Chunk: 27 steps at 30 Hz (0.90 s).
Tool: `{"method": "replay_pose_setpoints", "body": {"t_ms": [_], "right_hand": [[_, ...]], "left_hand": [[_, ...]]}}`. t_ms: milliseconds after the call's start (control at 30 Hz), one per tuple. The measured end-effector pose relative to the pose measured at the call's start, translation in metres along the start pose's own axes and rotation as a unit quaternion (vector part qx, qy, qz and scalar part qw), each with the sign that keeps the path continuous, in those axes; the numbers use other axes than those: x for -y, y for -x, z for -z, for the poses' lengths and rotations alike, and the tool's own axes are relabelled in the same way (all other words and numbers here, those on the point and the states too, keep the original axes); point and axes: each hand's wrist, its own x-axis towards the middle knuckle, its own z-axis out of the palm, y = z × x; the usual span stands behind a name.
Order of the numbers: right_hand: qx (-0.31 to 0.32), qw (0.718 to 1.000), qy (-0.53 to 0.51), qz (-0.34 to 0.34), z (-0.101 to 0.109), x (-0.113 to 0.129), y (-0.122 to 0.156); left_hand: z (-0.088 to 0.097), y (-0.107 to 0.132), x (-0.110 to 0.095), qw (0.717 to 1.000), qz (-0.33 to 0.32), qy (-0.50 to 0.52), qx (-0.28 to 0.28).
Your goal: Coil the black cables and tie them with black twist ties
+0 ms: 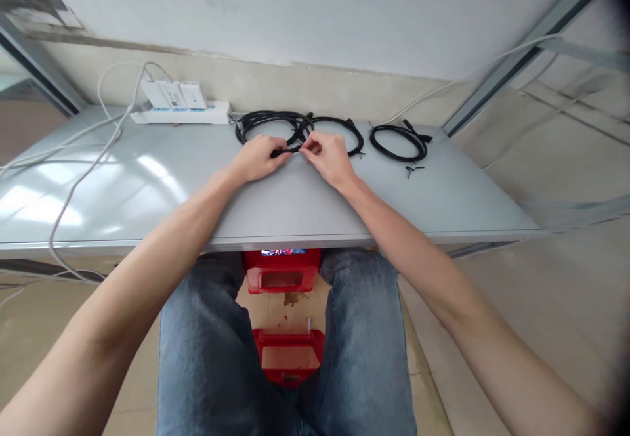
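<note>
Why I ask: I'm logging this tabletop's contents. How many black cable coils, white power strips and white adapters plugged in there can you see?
Black cable coils (left, middle, right): at least 3; overlap at the left could hide more
White power strip: 1
White adapters: 3
Total: at least 7

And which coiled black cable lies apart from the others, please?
The rightmost coil; a gap separates it from the middle coil, which crowds the left coil.

Glare whitens the tabletop (295,206) at left, with dark, blurred corners at far right.
</note>
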Motion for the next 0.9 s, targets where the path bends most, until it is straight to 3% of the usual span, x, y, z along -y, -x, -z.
{"method": "replay_pose_setpoints", "body": {"t_ms": [233, 467, 900], "right_hand": [[0.000, 0.998, 0.061, 0.022, 0.003, 0.007, 0.000], [0.011, 0.999, -0.022, -0.021, 0.001, 0.010, 0.003], [0.035, 0.996, -0.053, -0.061, 0.004, 0.016, 0.001]], "left_hand": [[0.000, 0.000, 0.000, 1.000, -0.004, 0.006, -0.010], [-0.001, 0.000, 0.000, 1.000, -0.012, 0.007, -0.009], [-0.001, 0.000, -0.003, 1.000, 0.005, -0.001, 0.007]]}}
